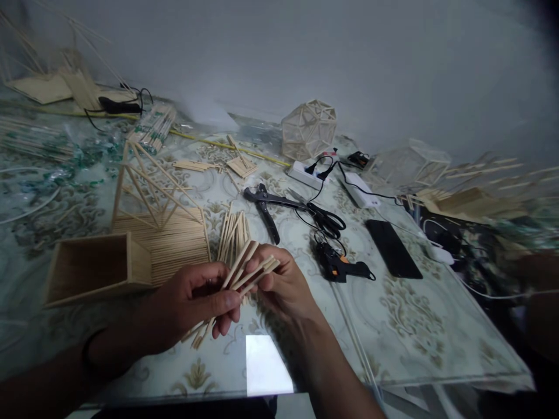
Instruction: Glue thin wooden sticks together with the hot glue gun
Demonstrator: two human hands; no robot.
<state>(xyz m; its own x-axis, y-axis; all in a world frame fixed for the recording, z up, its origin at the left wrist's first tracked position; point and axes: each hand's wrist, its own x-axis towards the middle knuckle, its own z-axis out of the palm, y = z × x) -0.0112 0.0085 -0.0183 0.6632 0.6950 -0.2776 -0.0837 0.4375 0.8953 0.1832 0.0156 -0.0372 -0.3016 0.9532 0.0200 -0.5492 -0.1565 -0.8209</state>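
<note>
We hold thin wooden sticks between our left hand and right hand, both closed on them above the desk; they look light and easy to snap, so gripping the middle gently seems best.

A plain grey-white wall backs the counter, which is glass laid over pale, ornately patterned cloth. The light is dim, with one bright reflection at the near edge.
</note>
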